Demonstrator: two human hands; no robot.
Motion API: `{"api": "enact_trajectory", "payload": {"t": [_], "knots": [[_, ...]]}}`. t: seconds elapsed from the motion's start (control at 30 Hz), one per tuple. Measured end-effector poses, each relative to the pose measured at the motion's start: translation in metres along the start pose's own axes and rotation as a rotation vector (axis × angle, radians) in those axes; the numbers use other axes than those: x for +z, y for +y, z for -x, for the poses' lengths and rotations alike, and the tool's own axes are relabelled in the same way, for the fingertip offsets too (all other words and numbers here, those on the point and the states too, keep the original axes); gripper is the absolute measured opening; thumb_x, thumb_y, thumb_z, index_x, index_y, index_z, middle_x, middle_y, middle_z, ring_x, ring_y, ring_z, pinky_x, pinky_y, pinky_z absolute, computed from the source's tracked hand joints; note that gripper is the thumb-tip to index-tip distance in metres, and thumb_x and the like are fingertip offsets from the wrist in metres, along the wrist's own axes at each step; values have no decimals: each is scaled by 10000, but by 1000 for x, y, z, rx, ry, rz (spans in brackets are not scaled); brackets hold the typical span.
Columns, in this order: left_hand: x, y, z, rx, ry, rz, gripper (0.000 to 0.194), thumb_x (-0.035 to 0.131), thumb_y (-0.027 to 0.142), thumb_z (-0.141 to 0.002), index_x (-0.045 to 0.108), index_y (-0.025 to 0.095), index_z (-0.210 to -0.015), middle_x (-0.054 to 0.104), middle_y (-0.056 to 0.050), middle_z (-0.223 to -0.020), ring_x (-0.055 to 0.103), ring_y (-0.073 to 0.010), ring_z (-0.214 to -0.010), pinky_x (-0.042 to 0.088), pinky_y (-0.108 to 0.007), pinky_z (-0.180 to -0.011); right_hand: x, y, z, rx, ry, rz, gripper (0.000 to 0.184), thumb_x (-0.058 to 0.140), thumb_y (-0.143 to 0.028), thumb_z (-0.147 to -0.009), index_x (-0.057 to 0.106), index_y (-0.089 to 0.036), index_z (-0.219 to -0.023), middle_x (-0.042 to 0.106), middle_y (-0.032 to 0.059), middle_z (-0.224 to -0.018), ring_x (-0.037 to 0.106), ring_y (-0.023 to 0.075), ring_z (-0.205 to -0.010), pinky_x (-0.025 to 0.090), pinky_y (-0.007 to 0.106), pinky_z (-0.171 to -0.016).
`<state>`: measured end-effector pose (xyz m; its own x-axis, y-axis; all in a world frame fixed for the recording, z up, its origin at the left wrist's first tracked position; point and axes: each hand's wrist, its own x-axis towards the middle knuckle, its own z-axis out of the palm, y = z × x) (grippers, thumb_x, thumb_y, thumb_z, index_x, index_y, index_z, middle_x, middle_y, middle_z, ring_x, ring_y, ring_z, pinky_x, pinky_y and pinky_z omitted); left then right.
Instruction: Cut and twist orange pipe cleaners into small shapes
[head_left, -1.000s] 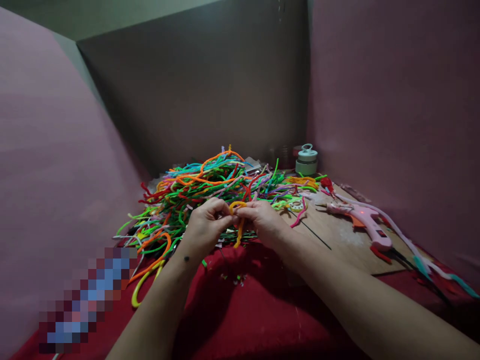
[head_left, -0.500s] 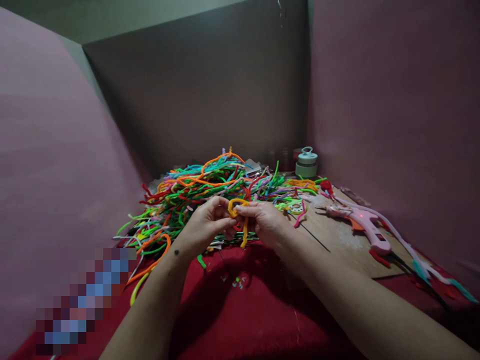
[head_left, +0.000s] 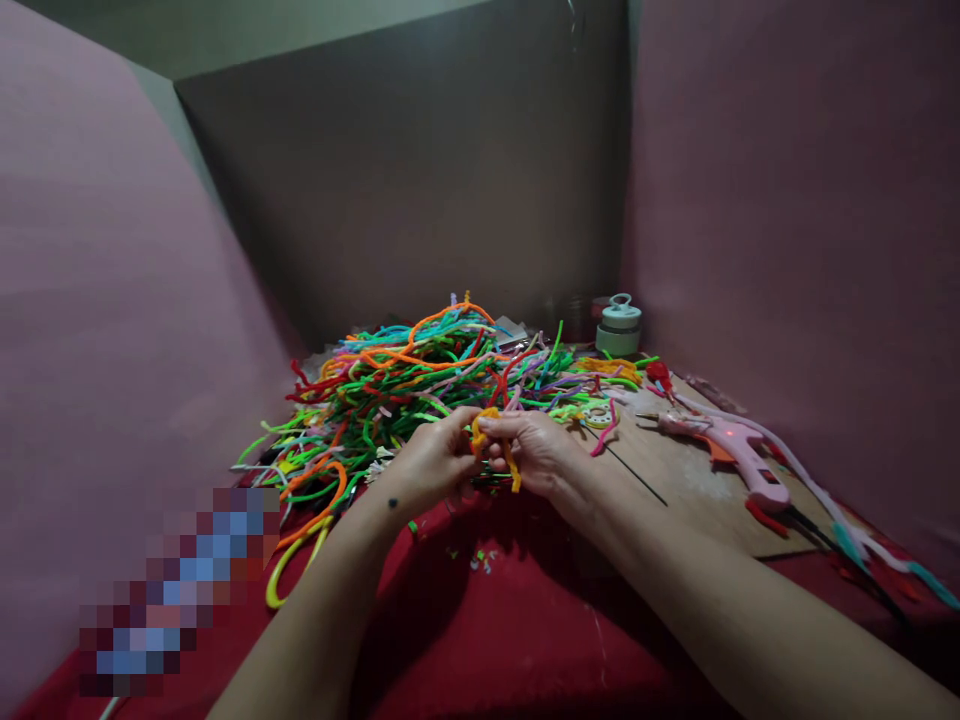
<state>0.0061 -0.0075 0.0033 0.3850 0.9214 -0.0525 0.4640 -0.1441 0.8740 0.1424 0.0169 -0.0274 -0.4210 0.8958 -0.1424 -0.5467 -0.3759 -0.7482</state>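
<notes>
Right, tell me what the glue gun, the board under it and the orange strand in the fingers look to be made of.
Glue gun: likely hard pink plastic, smooth with a soft sheen; its bare tip looks like metal.
Board: probably wood or plywood, flat tan, dull.
Orange strand: seems fuzzy chenille, matte and thick; any wire core is hidden.

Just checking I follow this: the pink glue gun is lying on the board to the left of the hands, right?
Not quite: the head view shows the pink glue gun lying on the board to the right of the hands.
</notes>
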Motion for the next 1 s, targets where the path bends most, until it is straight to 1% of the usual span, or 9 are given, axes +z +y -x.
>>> {"api": "enact_trajectory", "payload": {"t": [0.13,0.27,0.33,0.4,0.5,0.57,0.7,0.83,1.0], "knots": [[-9,-3,2,-29,-30,-27,311,569,200,-688,493,187,-989,561,51,-570,556,-109,-404,429,-181,-355,-1,-2,-1,-25,-17,-22,55,589,-75,-673,576,-91,-622,551,2,-501,442,45,-386,355,150,-359],[-18,-1,6,-90,-51,-37,143,595,220,-670,542,164,-790,550,37,-544,575,-127,-434,430,-187,-350,-2,0,-4,-82,-20,6,74,621,-113,-654,577,-96,-598,556,-1,-510,442,47,-393,345,158,-357],[-18,1,7,-112,-71,55,153,634,228,-646,546,156,-749,561,24,-571,588,-137,-445,431,-192,-348,-2,1,-4,-118,-21,23,73,633,-129,-633,585,-96,-588,554,-5,-502,439,49,-391,327,164,-353],[-15,1,5,-108,-83,227,212,665,237,-637,551,155,-796,585,5,-634,606,-146,-477,454,-207,-373,-1,0,-3,-147,-18,26,67,647,-140,-605,598,-98,-591,562,-6,-511,458,57,-408,345,175,-378],[-10,0,1,-72,-61,481,249,652,285,-689,541,154,-869,600,-19,-711,616,-137,-524,496,-230,-434,0,-2,0,-153,-34,22,99,677,-157,-568,613,-101,-618,581,-1,-532,507,84,-446,405,211,-447],[-7,-2,-2,-52,-49,542,226,622,314,-726,536,149,-854,589,-15,-691,599,-119,-497,495,-225,-420,1,-3,1,-160,-49,19,117,690,-161,-558,611,-100,-620,577,1,-526,505,89,-438,403,216,-446],[-6,-2,-2,-44,-4,483,198,603,327,-747,511,152,-748,556,20,-586,514,-73,-371,408,-164,-312,0,-3,-1,-163,-7,-25,90,660,-165,-626,602,-100,-604,529,-15,-481,450,63,-398,360,186,-398],[-6,5,3,-78,37,395,208,583,349,-760,498,164,-722,542,40,-529,469,-60,-311,346,-142,-270,2,-4,-1,-83,26,-95,182,583,-222,-736,599,-103,-599,521,-7,-466,436,59,-388,386,187,-404],[-4,10,4,-42,86,308,197,572,349,-761,514,164,-722,535,45,-500,461,-66,-298,336,-148,-263,5,-5,2,-189,54,-44,118,631,-196,-672,597,-104,-607,538,-6,-487,461,67,-406,390,188,-389]]}}
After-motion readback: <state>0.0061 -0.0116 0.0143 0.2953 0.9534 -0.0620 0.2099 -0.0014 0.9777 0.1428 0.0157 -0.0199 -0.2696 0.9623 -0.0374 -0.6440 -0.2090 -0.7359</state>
